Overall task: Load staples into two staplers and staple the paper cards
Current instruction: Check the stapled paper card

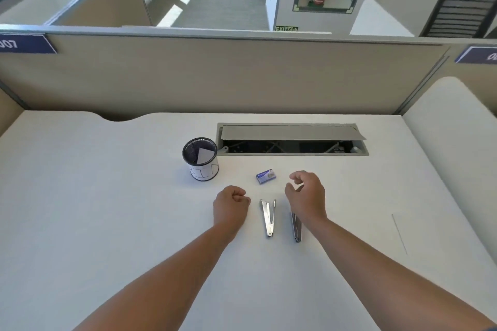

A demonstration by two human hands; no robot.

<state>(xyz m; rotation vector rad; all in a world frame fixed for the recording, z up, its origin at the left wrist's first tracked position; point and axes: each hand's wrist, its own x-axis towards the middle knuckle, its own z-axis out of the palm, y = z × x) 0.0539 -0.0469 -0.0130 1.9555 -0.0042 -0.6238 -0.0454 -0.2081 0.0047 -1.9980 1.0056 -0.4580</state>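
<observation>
Two metal staplers lie side by side on the white desk. The left stapler is in full view, lying opened out. The right stapler is partly hidden under my right hand, which hovers above it with fingers curled and apart, holding nothing. My left hand rests as a closed fist on the desk, left of the staplers. A small blue staple box sits just beyond the staplers, between my hands. A black mesh cup at the back left holds white paper cards.
An open cable tray is set into the desk behind the staple box. A beige partition wall closes the far edge. A thin line marks the desk at the right.
</observation>
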